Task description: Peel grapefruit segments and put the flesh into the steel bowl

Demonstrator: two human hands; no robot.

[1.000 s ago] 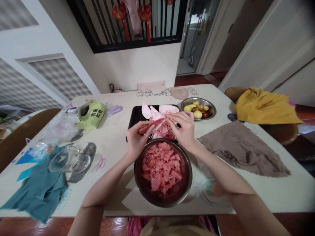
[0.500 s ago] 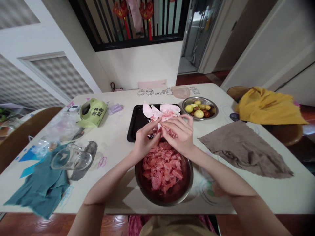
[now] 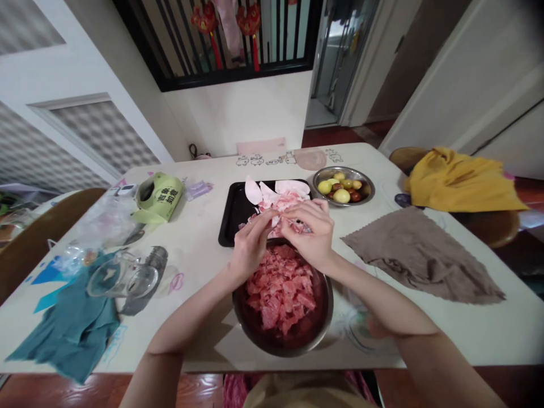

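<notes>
Head: hands [image 3: 249,247] [image 3: 311,236] on pomelo piece [image 3: 281,217] over bowl rim [image 3: 330,298]

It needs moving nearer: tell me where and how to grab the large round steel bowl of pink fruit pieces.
Best grip the large round steel bowl by its thin rim at left and right, coming from the near table edge. Its far rim lies under the left hand and right hand, busy with pink fruit; the side rims are bare and it stands upright.
</notes>
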